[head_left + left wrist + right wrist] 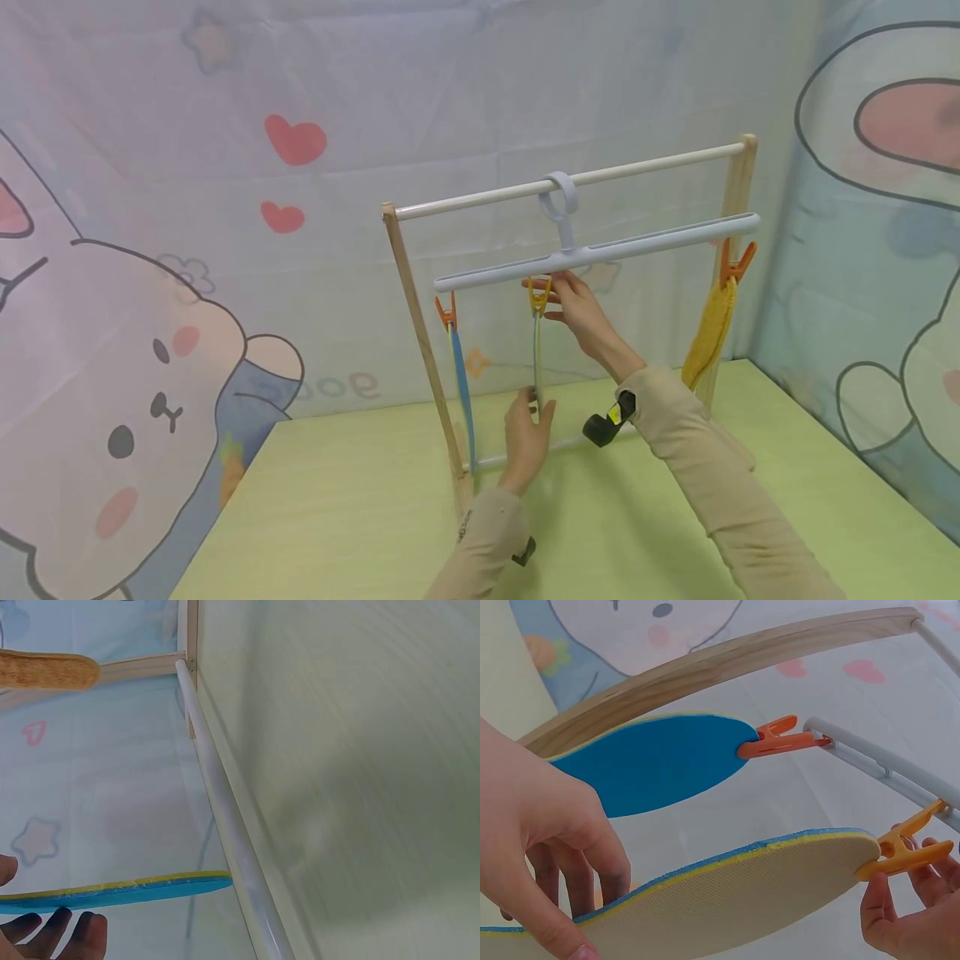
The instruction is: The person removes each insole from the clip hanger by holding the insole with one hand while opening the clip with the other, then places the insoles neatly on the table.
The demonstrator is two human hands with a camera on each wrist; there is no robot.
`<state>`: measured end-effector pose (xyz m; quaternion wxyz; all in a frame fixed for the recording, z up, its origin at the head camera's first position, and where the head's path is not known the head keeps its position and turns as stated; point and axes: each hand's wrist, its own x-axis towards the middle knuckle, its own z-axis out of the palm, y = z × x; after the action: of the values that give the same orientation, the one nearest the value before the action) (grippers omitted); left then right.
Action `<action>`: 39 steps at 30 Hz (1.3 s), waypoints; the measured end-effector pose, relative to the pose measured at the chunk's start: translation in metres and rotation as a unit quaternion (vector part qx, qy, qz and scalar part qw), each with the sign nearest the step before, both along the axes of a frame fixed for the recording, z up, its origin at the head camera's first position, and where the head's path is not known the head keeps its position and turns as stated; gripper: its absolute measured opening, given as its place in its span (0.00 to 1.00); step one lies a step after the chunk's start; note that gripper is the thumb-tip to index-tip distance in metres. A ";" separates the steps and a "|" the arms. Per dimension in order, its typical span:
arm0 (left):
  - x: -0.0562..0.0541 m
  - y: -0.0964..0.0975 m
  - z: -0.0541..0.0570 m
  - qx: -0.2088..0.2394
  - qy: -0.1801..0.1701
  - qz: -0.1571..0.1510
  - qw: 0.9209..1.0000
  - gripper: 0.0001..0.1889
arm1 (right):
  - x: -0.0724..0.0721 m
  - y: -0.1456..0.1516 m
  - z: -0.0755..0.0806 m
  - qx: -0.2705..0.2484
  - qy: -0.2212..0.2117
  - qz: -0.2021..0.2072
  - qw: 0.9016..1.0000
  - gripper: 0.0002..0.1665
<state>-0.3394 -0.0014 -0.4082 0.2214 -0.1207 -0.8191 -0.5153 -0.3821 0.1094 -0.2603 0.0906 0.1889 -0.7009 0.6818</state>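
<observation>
I see smooth, matt plastic on the hanger (660, 242) and on the yellow clip (911, 860) under it. Below the hanger's middle, the insole (757, 900) I hold has a finely textured face; below its right end, the yellow insole (709, 332) is rough, fuzzy; the posts (418, 325) near its ends are grained wood

left fingers (612, 859): bent, lower | right fingers (928, 883): also bent, higher

Cream, blue-yellow-edged insole (742, 900); yellow clip (901, 860); orange clip (780, 745).
</observation>
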 end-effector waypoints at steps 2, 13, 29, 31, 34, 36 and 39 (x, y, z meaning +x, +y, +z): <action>-0.001 0.000 -0.001 -0.001 -0.002 0.003 1.000 0.18 | 0.001 -0.001 0.001 0.001 0.000 0.000 1.000 0.27; -0.002 0.003 -0.002 -0.008 -0.006 0.019 1.000 0.18 | 0.003 -0.002 0.002 -0.015 -0.018 0.004 1.000 0.22; 0.000 0.005 0.001 -0.013 -0.011 0.028 0.999 0.17 | 0.005 0.003 0.000 -0.083 -0.046 0.092 0.991 0.20; 0.000 0.004 0.000 -0.015 -0.011 0.028 0.999 0.16 | 0.006 0.003 0.001 -0.089 -0.045 0.105 0.989 0.21; -0.001 0.003 -0.001 -0.020 -0.009 0.032 0.999 0.15 | 0.007 0.002 0.002 -0.096 -0.052 0.113 0.988 0.21; -0.001 0.003 -0.002 -0.023 -0.008 0.033 0.999 0.15 | 0.006 0.002 0.002 -0.100 -0.058 0.118 0.986 0.21; -0.001 0.002 -0.003 -0.028 -0.001 0.035 0.999 0.14 | 0.005 0.001 0.002 -0.111 -0.066 0.126 0.984 0.20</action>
<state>-0.3408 0.0009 -0.4112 0.2349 -0.0975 -0.8370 -0.4845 -0.3774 0.1107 -0.2584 -0.0221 0.2194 -0.5960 0.7721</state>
